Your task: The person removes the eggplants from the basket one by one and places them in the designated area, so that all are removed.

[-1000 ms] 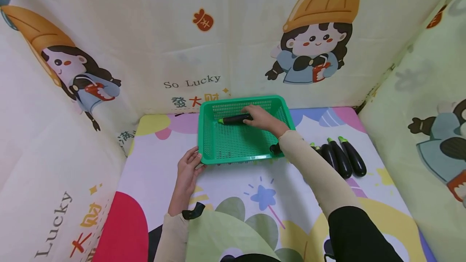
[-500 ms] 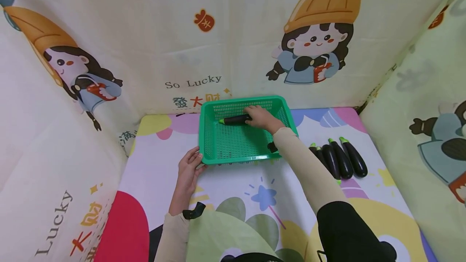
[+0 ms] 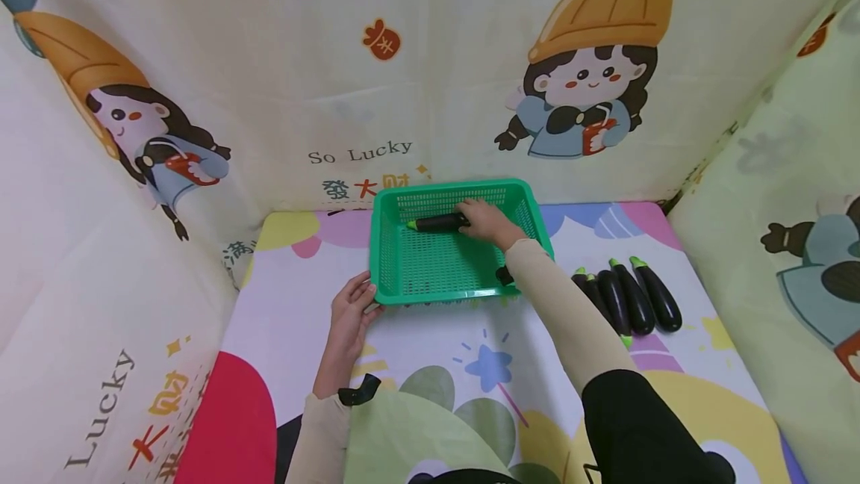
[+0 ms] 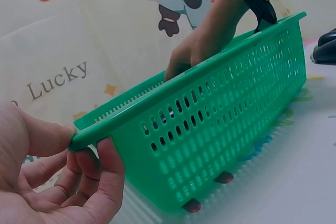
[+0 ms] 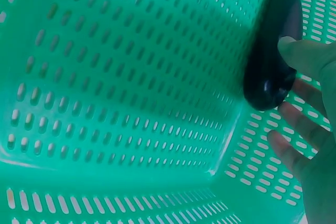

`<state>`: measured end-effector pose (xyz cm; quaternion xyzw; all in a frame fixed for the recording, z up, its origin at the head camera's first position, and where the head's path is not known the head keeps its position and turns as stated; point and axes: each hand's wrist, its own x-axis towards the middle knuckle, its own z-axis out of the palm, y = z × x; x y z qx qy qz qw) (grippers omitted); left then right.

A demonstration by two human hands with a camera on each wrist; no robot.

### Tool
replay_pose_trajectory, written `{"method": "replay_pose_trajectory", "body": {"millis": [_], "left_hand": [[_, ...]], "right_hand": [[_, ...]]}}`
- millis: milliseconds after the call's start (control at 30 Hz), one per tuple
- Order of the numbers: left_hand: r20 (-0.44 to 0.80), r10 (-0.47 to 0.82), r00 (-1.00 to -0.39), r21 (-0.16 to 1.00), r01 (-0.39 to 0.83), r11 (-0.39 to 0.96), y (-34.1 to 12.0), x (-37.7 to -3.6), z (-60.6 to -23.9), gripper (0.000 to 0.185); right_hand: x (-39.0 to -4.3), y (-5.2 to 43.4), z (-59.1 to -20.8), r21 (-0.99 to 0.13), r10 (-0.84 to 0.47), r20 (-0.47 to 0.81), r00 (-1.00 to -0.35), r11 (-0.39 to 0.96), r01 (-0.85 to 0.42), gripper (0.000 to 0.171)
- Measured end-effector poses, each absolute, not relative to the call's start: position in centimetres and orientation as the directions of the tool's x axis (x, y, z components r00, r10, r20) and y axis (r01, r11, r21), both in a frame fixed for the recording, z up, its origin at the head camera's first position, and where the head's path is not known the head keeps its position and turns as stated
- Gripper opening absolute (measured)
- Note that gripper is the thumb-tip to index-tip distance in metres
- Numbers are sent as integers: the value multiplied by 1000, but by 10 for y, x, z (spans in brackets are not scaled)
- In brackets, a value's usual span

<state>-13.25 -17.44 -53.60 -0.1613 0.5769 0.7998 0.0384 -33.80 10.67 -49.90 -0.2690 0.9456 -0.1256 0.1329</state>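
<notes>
A green plastic basket (image 3: pixel 430 269) with slotted walls sits at the back of the table. My left hand (image 3: pixel 351 314) pinches its near left corner, thumb over the rim and curled fingers beneath, as the left wrist view shows. Inside the basket, a dark eggplant (image 3: pixel 435 223) lies along the back, its green stem end pointing left. My right hand (image 3: pixel 484 221) holds the eggplant's right end. In the right wrist view, the thumb (image 5: pixel 294 51) lies on the dark skin, one finger reaches behind it, and the other fingers are spread below its rounded end.
Several more eggplants (image 3: pixel 631 297) lie side by side on the table (image 3: pixel 437 349) to the right of the basket, partly behind the right sleeve (image 3: pixel 571 305). A printed cloth wall (image 3: pixel 443 95) stands close behind the basket.
The right forearm has swung slightly left, uncovering more of the eggplants on the table. The left hand, basket and held eggplant stay about where they were.
</notes>
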Motion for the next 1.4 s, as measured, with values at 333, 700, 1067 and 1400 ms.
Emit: {"method": "replay_pose_trajectory", "body": {"millis": [333, 700, 1067, 1400], "left_hand": [[-297, -124, -947, 909, -241, -338, -175, -133, -536, 44], [-287, -121, -950, 914, -234, -331, -175, -132, -536, 45], [-284, -114, -952, 915, -234, -330, -174, -132, -538, 43], [-297, -121, -947, 910, -243, -336, -175, -133, -537, 43]], "right_hand": [[-351, 103, -506, -266, -579, -182, -795, 807, -527, 48], [-351, 102, -503, -273, -614, -162, -772, 780, -563, 47], [-343, 99, -499, -158, -605, -184, -774, 796, -585, 49], [-355, 102, -503, -276, -641, -193, -743, 762, -586, 46]]}}
